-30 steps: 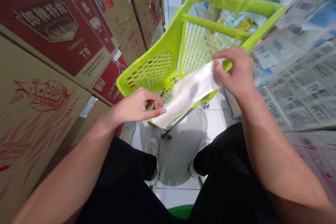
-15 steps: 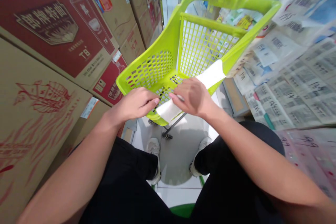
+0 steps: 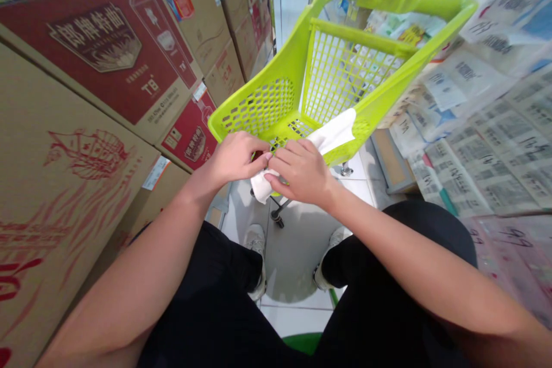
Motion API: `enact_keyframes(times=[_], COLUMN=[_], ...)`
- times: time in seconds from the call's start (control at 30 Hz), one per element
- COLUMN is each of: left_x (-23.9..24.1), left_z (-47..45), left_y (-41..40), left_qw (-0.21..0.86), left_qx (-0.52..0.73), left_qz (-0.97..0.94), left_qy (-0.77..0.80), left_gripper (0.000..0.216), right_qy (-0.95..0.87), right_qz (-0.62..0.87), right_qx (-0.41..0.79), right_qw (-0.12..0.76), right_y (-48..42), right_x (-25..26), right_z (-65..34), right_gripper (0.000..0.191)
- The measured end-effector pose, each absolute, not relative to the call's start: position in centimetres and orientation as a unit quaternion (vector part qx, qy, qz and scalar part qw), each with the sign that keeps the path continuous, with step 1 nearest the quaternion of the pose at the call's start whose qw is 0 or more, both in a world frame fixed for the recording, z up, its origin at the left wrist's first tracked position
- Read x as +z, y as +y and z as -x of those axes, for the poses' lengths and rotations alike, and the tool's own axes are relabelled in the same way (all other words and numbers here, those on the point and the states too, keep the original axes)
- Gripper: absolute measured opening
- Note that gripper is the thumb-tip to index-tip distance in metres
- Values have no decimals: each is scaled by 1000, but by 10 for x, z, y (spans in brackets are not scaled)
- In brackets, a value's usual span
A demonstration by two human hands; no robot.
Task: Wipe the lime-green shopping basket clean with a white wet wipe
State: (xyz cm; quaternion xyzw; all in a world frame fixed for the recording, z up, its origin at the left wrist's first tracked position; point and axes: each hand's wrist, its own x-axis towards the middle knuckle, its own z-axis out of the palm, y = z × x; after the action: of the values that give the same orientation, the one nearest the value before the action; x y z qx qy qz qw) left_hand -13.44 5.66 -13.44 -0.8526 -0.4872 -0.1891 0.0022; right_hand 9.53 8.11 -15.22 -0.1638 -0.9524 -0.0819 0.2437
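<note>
- Both hands have drawn together since a second ago: the right hand (image 3: 302, 172), which then held one end of the white cloth (image 3: 334, 132) out at arm's reach, now sits knuckle to knuckle with the left hand (image 3: 235, 155).
- With that, the cloth is no longer stretched in a long band. Its near end is bunched under the two hands, and its far end lies loose over the lime-green plastic shopping trolley (image 3: 254, 106), across the near rim and into the basket.
- This suggests the cloth is being gathered or folded rather than spread, though the fold itself is hidden by the hands.
- The left hand comes in from the left, wrist straight. Its fingers (image 3: 254, 146) are curled tight, tips pinching the cloth's near end.
- The right hand lies palm down over the cloth. Its fingers (image 3: 282, 164) point left, bent and closed on the fabric, and meet the left fingertips.
- Both forearms are bare and reach forward over knees in black trousers (image 3: 207, 305).
- Stacked cardboard cartons (image 3: 99, 57) stand at the left, and printed packets (image 3: 474, 144) fill the right.
</note>
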Motion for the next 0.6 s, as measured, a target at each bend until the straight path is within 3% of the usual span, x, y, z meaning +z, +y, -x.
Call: enact_keyframes(times=[0.23, 0.47, 0.6], left_x=[-139, -137, -136], left_z=[136, 129, 130], left_y=[70, 75, 74], left_qw=[17, 9, -10], left_qx=[-216, -241, -236], left_qz=[843, 831, 826], left_qy=[-492, -501, -512], left_gripper=[51, 48, 47], right_qy=[-888, -933, -942], right_qz=[351, 220, 222], right_qx=[-85, -73, -76], right_qw=[284, 273, 242], right_y=[157, 93, 122], right_x=[-142, -163, -155], right_z=[-141, -99, -115], right_gripper=[44, 41, 46])
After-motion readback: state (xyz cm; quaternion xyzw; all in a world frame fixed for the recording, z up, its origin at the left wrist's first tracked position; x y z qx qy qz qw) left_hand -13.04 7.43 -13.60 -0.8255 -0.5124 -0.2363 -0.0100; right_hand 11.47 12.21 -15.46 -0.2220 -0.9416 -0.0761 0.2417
